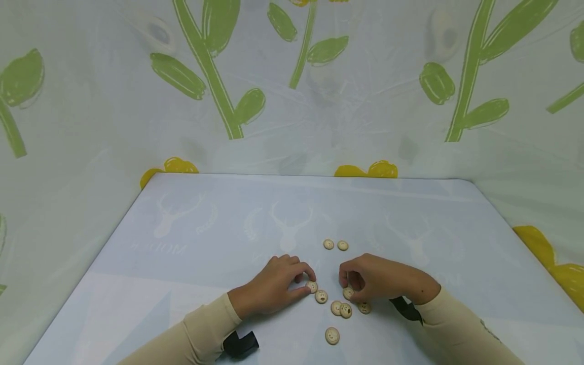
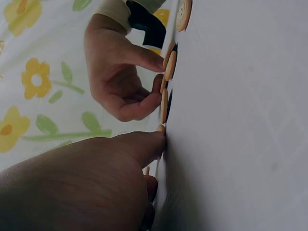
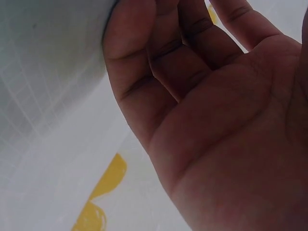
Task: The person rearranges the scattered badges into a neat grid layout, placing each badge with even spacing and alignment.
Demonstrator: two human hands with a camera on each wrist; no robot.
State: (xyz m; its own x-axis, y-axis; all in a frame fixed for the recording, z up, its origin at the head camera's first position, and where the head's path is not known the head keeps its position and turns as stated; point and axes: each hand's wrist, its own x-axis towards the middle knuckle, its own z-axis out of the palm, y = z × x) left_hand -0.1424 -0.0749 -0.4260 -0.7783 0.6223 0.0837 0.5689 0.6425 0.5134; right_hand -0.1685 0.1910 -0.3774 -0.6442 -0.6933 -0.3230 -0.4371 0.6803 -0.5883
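Pale disc [image 1: 312, 287] in left grip [image 1: 277, 288]

1. The left hand [image 1: 279, 286] covers part of the pinched disc [image 1: 312, 287] at its fingertips.
2. The right hand [image 1: 380, 280] hides part of the gripped disc [image 1: 348, 293] and the upper edge of the neighbouring disc [image 1: 364, 307].
3. In the overlapping pair, the upper disc [image 1: 345, 310] covers one side of the lower disc [image 1: 335, 307].
4. The fine marks on the discs are too small to make out from the head.
5. The left wrist view's top edge cuts off the near disc [image 2: 183, 14]; others appear edge-on, their faces hidden.
6. The right wrist view crops the right hand at top and right.
7. Both sleeves [image 1: 203, 327] leave the head view at the bottom.
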